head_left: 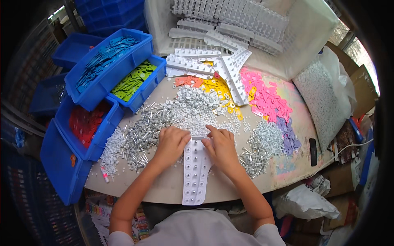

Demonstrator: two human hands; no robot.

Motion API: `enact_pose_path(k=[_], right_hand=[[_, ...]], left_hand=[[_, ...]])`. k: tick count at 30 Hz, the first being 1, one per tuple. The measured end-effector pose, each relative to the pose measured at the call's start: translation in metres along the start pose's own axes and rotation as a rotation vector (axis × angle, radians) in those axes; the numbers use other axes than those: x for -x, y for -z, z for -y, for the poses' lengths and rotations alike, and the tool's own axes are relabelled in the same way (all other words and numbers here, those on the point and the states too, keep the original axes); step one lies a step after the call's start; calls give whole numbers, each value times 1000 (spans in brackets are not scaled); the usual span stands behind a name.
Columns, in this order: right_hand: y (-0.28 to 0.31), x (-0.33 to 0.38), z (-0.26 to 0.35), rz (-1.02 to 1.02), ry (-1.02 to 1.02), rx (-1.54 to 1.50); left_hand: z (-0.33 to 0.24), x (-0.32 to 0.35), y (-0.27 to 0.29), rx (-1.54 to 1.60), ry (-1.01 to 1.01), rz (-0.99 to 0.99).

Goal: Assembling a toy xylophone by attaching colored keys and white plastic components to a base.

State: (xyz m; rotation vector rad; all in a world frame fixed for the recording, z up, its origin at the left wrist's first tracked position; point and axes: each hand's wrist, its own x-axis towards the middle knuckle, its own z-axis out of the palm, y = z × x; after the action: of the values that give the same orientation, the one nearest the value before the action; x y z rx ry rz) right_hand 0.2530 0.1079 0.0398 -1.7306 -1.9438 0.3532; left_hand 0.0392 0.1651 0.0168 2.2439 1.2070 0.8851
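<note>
A long white plastic strip [195,172] lies lengthwise in front of me, its near end at the table edge. Metal pins [195,167] stand in a row down its middle, with round white pieces along both sides. At its far left corner is my left hand [172,144], fingers curled and thumb close to the index finger; whatever they pinch is too small to make out. My right hand [223,148] rests at the far right corner, thumb on the strip's edge and index finger apart from it. Small white washers [193,119] are heaped just beyond both hands.
Metal rivets [143,127] lie left, more small fasteners [264,139] right. Blue bins [96,98] with coloured pieces stand at left. More white strips [230,78] lie behind, near yellow [217,86], pink [266,98] and purple pieces [288,136]. A clear bag [322,94] leans at right.
</note>
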Motion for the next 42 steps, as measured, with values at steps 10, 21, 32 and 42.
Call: enact_pose_path(k=[10, 21, 32, 42], right_hand=[[-1, -81, -63, -94, 28, 157], [-17, -85, -72, -90, -4, 100], [26, -17, -16, 104, -78, -342], [-1, -4, -8, 27, 24, -200]], left_hand=[[2, -75, -21, -129, -60, 59], [31, -97, -51, -227, -307, -36], [10, -23, 20, 383, 44, 226], [8, -3, 1, 264, 136, 183]])
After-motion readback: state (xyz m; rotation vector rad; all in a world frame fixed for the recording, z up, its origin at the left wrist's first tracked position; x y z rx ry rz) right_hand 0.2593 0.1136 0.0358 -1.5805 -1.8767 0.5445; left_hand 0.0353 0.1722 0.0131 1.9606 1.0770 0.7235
